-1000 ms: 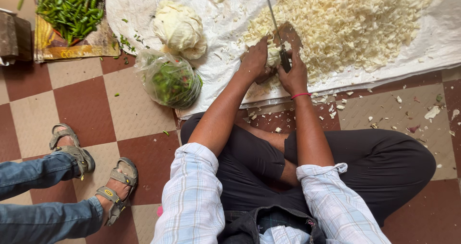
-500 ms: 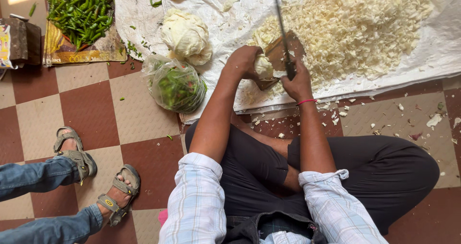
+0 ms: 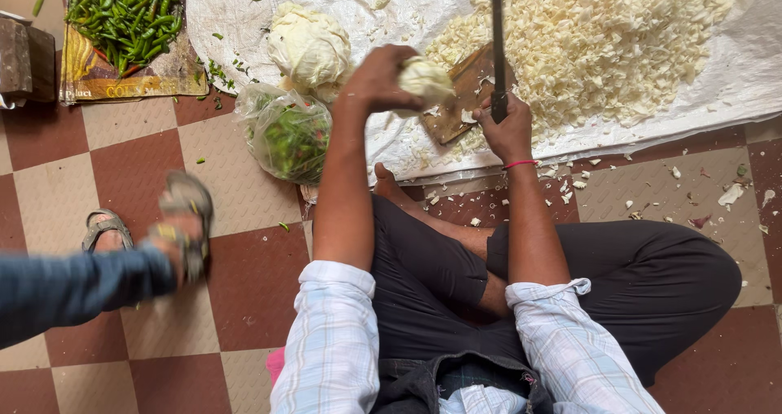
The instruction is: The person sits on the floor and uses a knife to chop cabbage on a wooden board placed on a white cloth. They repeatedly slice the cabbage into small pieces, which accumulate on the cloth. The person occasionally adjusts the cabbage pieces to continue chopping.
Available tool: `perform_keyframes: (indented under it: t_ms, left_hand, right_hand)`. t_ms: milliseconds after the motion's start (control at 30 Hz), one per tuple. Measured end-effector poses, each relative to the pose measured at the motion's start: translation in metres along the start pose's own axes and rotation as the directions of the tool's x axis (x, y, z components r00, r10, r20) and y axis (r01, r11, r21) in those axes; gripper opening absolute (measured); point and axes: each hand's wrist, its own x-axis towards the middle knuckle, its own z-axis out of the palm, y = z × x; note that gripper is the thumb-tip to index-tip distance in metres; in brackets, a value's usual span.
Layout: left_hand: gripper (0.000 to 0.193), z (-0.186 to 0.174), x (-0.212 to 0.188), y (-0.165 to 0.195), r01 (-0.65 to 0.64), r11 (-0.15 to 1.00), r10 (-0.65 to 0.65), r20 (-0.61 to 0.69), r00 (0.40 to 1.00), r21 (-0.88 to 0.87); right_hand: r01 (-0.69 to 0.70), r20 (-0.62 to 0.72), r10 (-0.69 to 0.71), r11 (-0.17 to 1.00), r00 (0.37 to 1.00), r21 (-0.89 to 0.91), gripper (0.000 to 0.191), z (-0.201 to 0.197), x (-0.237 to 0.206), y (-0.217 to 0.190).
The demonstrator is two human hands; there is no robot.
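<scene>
Pale green-white, the rough chunk of cabbage [image 3: 425, 78] sits gripped in the left hand [image 3: 376, 78], fingers curled around it, lifted just above the near left edge of the brown wooden chopping board [image 3: 464, 88]. The right hand [image 3: 507, 129] is clenched around the dark handle of a long black-bladed knife [image 3: 497, 35], whose blade points away toward the far side, over the board. Both lie on a white woven plastic sheet [image 3: 733, 72] spread on the red and cream checked floor tiles [image 3: 244, 275]. Far right of the board is a wide heap of chopped cabbage shreds [image 3: 603, 39]. Left of the left hand rests 1 whole pale cabbage head [image 3: 309, 47], and nearer, a clear plastic bag of green vegetables [image 3: 289, 133]. At the far left lies a pile of green chillies [image 3: 122, 11]. Another person's sandalled foot [image 3: 183, 218] shows, blurred, at near left.
</scene>
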Motion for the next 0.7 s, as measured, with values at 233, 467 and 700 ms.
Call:
perform_keyframes:
  t_ms: [233,467,700]
  left_hand:
    - [0.082,-0.034,-0.031,-0.012,-0.063,0.998,0.063,-0.077,0.995,0.005]
    - [0.071,-0.044,-0.036,-0.037,0.096,0.995,-0.09,-0.162,0.983,0.027]
    - [0.067,-0.046,-0.028,-0.087,0.137,0.99,-0.139,-0.229,0.963,-0.024]
  right_hand:
    - [0.084,0.004,-0.098,0.836,0.995,-0.542,0.025,0.017,-0.01,0.026]
    - [-0.338,0.405,0.372,0.928,0.835,-0.155,0.039,0.051,-0.023,0.007]
    - [-0.05,-0.123,0.002,0.921,0.992,-0.386,0.033,0.057,0.019,-0.017]
